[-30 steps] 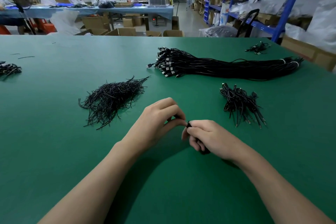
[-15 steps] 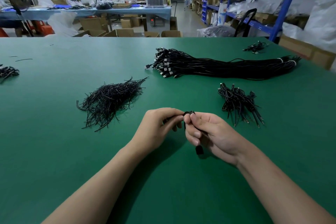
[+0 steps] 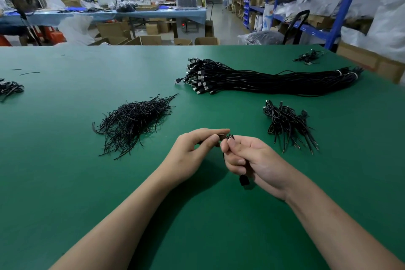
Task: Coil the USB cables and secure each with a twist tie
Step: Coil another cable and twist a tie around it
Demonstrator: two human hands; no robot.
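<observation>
Over the green felt table (image 3: 65, 160), the right hand (image 3: 256, 160) curls its fingers round a small black coiled USB cable (image 3: 244, 180); the left hand (image 3: 192, 151) pinches its top. Beyond that cable lie a heap of thin black twist ties (image 3: 133, 118) leftward, a pile of tied black cable coils (image 3: 287, 125) rightward, and a long bundle of uncoiled black USB cables (image 3: 263, 81) farthest

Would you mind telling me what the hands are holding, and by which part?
The right hand grips a coiled USB cable round its middle, plug hanging below; the left hand pinches its top end.

One wide-angle camera on your head faces forward and down, close above your left hand (image 3: 192, 155) and right hand (image 3: 258, 162), with the worktop (image 3: 65, 182) stretching to its far edge.
</observation>
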